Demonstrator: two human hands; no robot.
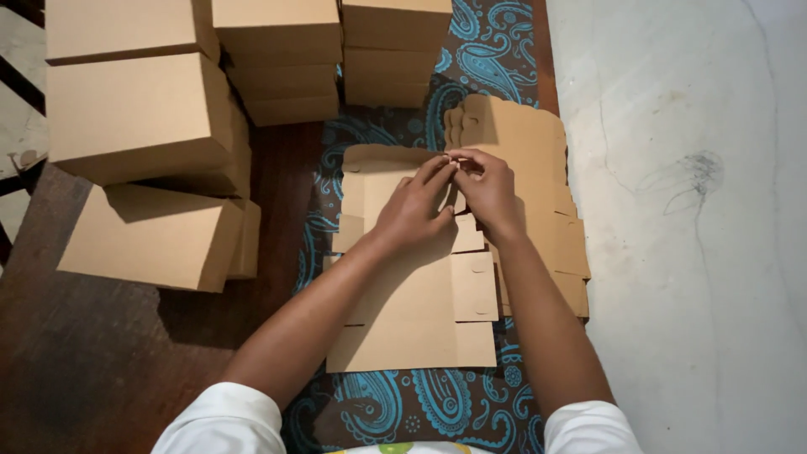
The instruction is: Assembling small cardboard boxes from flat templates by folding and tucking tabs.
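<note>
A flat brown cardboard box blank [420, 311] lies unfolded on a blue paisley cloth [420, 403] in front of me. My left hand [414, 210] and my right hand [487, 189] meet over its far end, fingertips pinching a small flap or tab of the blank between them. Under and to the right of the blank lies a stack of more flat blanks [538, 168].
Folded brown cardboard boxes are piled at the upper left [139, 113] and along the top [282, 59], one lying lower left [155, 235]. A dark wooden floor [84, 370] is at left, a pale concrete floor [698, 252] at right.
</note>
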